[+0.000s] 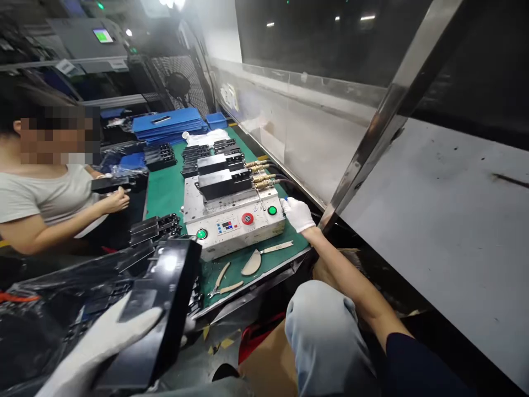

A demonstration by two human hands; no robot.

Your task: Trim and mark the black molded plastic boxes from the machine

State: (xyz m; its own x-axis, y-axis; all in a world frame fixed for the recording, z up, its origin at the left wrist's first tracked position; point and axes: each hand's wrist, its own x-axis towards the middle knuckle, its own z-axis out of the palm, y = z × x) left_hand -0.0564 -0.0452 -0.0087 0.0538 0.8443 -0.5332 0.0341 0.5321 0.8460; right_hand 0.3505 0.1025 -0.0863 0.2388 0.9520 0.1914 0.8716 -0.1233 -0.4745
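My left hand (103, 347), in a white glove, is shut on a large glossy black plastic part (169, 281) at the bottom left, and the part hides the fingertips. My right hand (298, 214), also gloved, rests beside the right green button (271, 210) of a stainless steel fixture (235, 234). A small blue tip shows at its fingers, but I cannot tell what it is. Two black clamp blocks (221, 179) sit on the fixture, with brass hose fittings (258, 173) behind them. A red button (247, 218) lies between the green buttons.
The fixture stands on a green bench mat (165, 190) with side cutters (219, 284) and a crescent-shaped tool (251, 263). A co-worker (45, 193) sits at left near black parts (159, 156). A steel post (384, 116) rises at right.
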